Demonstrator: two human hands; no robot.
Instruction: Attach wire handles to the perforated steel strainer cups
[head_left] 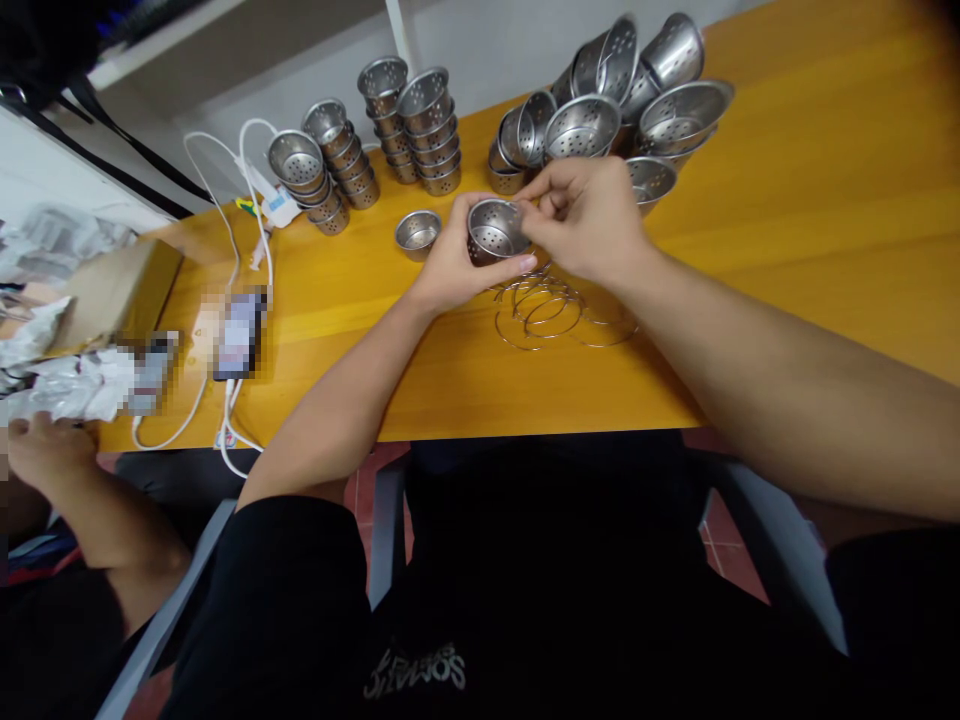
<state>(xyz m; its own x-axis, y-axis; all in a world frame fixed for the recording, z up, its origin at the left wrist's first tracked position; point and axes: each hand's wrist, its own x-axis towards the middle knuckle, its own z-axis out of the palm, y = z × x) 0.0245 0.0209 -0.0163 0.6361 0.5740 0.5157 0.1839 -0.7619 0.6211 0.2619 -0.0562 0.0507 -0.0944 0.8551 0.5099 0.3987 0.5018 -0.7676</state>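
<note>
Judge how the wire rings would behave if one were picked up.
The wire rings look thin and hold their round shape, so each is probably light and springy. They overlap, so lifting one may drag others along. Spread low on the table, they seem unlikely to roll.

On the left of the wooden table (817, 190), a blurred-out phone (240, 336) lies with white cables (228, 402) running from its near end. Farther left are a cardboard box (120, 295) and crumpled clear plastic bags (75, 385). Black straps (131, 150) hang at the far left, beside a pale shelf (172, 40). Red floor tiles (364, 510) show below the near edge, around a grey chair (386, 530).
</note>
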